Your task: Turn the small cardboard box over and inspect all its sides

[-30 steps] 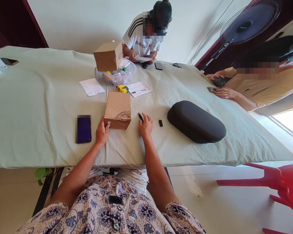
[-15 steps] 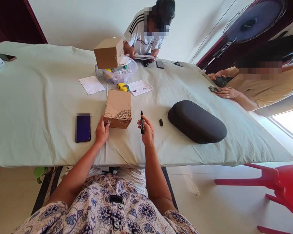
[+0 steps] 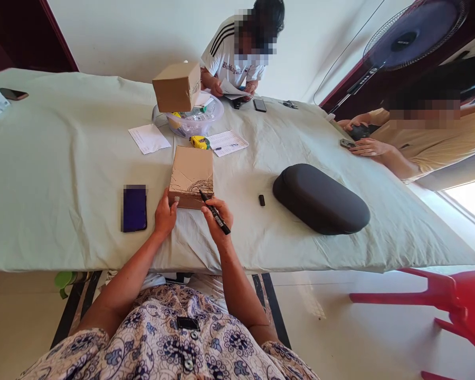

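Note:
A small cardboard box lies on the cloth-covered table in front of me, with curved black lines drawn at its near right corner. My left hand grips the box at its near left corner, thumb on the near side. In my right hand is an uncapped black marker, its tip at the drawn lines by the box's near right edge; whether it touches the cardboard I cannot tell. The marker's black cap rests on the cloth to the right.
A dark phone lies left of the box, a black case on the right. Beyond are a yellow tape measure, papers and a plastic basin beneath another carton. Two people sit at the table; a red chair stands at right.
My right hand has moved left with the marker, from beside the box to its near right corner, and the marker has tilted. My left hand has stayed put. The person opposite has lifted a paper.

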A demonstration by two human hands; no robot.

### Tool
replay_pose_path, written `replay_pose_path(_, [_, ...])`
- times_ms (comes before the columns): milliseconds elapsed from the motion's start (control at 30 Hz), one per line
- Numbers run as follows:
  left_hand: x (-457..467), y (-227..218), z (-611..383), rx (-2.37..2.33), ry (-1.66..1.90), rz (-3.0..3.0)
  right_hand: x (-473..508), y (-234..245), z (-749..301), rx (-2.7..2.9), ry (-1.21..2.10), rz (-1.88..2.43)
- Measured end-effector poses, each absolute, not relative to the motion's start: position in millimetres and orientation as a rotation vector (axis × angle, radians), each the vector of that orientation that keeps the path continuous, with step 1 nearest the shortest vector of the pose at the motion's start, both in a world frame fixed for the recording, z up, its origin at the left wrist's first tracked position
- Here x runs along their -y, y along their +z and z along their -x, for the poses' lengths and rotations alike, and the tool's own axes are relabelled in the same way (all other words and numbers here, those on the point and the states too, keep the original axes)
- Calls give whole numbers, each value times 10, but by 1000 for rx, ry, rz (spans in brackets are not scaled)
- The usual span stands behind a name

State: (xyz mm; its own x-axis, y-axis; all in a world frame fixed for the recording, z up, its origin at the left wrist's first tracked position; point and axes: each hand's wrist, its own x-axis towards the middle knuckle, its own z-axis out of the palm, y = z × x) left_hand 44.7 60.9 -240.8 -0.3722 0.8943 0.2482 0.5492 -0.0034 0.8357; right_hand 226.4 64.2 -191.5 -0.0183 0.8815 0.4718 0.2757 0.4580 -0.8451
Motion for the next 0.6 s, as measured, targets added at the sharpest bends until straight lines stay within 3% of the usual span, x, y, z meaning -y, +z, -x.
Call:
replay_pose_path(200, [-599, -2416, -438, -1916, 1330, -1491, -634, -1964, -2266, 1783, 491, 943])
replay_pose_path(400, [-603, -2438, -436, -1873, 1367, -1476, -771, -2025, -2468, 1470, 209, 1220])
replay_pose_path(600, [-607, -2435, -443, -1871, 1367, -1465, -787, -1857, -2341, 1603, 403, 948])
